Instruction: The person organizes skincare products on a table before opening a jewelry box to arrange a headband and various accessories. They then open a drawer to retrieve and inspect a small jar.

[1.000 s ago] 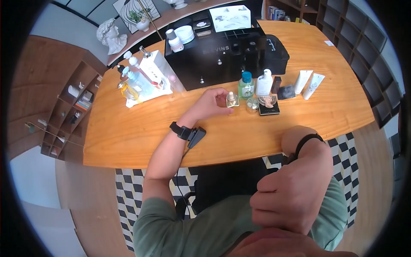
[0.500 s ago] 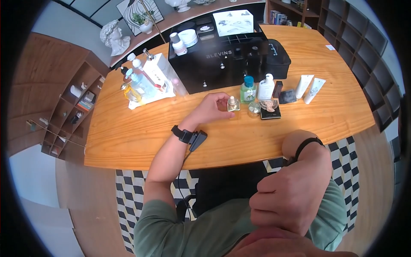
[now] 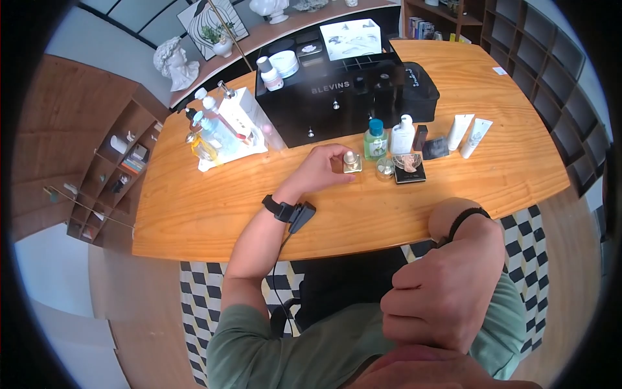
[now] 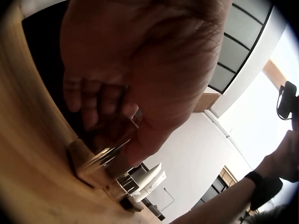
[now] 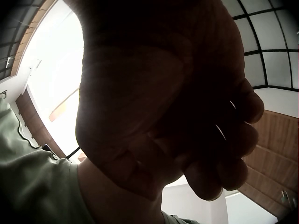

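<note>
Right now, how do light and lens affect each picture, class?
Head: bright, but wide-angle distortion bends the shelves at right, and the corners go black; left wrist: the left hand is in shadow against a bright wall; right wrist: the right hand is nearly a silhouette, blown-out glare behind.

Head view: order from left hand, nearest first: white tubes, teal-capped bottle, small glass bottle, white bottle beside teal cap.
1. Small glass bottle: at the left hand
2. Teal-capped bottle: right, slightly beyond
3. White bottle: next to its right
4. White tubes: rightmost
</note>
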A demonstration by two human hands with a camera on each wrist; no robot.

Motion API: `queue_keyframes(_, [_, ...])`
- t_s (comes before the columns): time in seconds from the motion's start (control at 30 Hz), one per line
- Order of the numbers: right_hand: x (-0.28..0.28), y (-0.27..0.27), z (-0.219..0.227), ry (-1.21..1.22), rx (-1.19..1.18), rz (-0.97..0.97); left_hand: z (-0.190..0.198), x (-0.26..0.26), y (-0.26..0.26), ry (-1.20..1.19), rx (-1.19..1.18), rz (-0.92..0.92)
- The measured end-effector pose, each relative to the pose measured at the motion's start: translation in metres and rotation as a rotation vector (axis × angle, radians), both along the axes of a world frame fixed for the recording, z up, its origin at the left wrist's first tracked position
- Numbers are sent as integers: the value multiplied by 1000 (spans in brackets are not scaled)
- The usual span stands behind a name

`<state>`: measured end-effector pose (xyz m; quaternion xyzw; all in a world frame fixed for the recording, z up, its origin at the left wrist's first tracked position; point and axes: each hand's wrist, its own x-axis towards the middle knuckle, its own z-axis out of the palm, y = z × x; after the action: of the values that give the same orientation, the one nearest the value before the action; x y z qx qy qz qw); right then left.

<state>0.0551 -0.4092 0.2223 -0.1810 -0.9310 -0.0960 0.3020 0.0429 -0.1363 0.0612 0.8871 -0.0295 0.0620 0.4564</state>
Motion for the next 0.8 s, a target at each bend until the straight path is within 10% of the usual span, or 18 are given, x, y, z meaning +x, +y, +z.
queue_keyframes(0.53, [-1,-10,-7,107,-39,18,177,26,82,-165,188,183])
queue_keyframes(0.8, [2,-17,-13,106,-44,4,182,105,141,-111,338,243])
